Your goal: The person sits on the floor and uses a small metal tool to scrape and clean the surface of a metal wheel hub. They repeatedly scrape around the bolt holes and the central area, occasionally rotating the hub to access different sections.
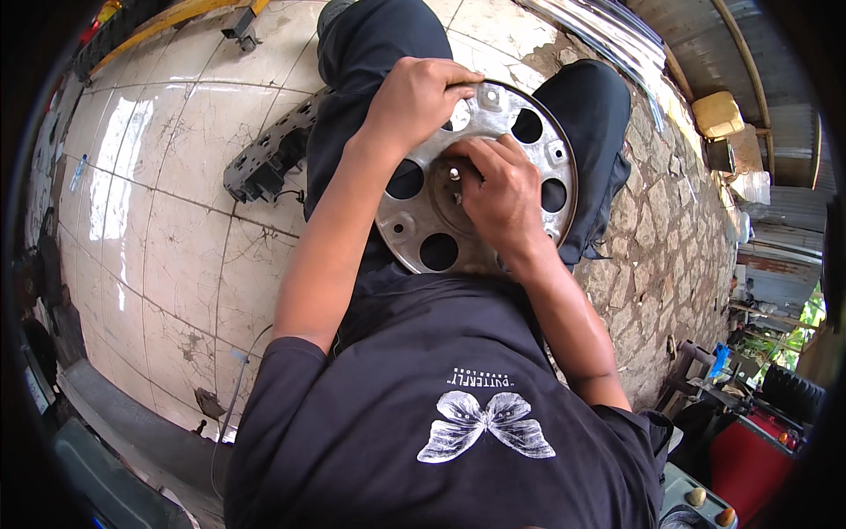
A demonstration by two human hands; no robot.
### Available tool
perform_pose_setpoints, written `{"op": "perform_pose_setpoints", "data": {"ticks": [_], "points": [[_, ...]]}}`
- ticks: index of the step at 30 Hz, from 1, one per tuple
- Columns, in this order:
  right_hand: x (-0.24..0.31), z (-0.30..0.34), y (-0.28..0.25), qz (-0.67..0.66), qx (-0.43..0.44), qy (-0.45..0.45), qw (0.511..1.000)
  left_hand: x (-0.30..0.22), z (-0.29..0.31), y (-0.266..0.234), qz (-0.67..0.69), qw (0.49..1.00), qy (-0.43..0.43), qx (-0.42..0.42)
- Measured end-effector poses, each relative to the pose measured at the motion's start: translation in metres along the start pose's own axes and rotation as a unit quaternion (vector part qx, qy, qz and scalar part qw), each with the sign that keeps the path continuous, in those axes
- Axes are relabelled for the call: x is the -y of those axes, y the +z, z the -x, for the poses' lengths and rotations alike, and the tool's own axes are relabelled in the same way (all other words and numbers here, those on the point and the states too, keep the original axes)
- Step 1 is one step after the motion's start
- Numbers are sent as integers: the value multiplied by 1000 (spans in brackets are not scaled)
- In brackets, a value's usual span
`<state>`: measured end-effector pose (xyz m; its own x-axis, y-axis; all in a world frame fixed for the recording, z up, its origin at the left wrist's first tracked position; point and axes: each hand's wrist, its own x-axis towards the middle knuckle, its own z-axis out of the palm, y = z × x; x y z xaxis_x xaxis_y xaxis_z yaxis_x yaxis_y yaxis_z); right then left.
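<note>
Closest to the camera is the person's own black t-shirt (441, 414) with a white butterfly print (486, 427) on the chest, filling the bottom of the view. Both bare forearms run up from there to a round metal wheel cover (480, 181), a silvery disc with a ring of big round holes, which sits on the lap across the dark trousers (379, 53).

The right hand (502, 189) is curled over the middle of the disc, fingers bunched narrow around a small bolt or pin (455, 175) at the hub. Looks like it's pinching it, but the fingers cover most of it so I can't say for sure how tight. The left hand (419, 93) is clamped on the upper left rim of the wheel cover, fingers wrapped over the edge, holding it.

Just left of the legs, lying on the floor, is a black plastic part (264, 163) with lots of little cutouts and some wires hanging off it. The floor (167, 203) on that side is pale cracked tile, shiny in the light. On the right it turns into rough broken stone paving (670, 220).

Further out: a yellow bar (176, 18) at the top left, corrugated metal sheets (608, 35) and a yellowish canister (718, 113) at the top right, and something red (749, 458) at the lower right edge.
</note>
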<state>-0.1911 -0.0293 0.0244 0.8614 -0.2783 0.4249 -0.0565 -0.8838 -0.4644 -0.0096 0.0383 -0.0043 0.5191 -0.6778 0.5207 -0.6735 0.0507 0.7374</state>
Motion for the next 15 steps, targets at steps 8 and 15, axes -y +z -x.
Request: {"op": "perform_pose_setpoints", "data": {"ticks": [8,15], "points": [[-6,1,1,12,-23,1,1000,1,0,2,6,1000,-12,-14],[-3,1,13,49,-67,9,996,2,2,2,-31,999,8,-22]]}}
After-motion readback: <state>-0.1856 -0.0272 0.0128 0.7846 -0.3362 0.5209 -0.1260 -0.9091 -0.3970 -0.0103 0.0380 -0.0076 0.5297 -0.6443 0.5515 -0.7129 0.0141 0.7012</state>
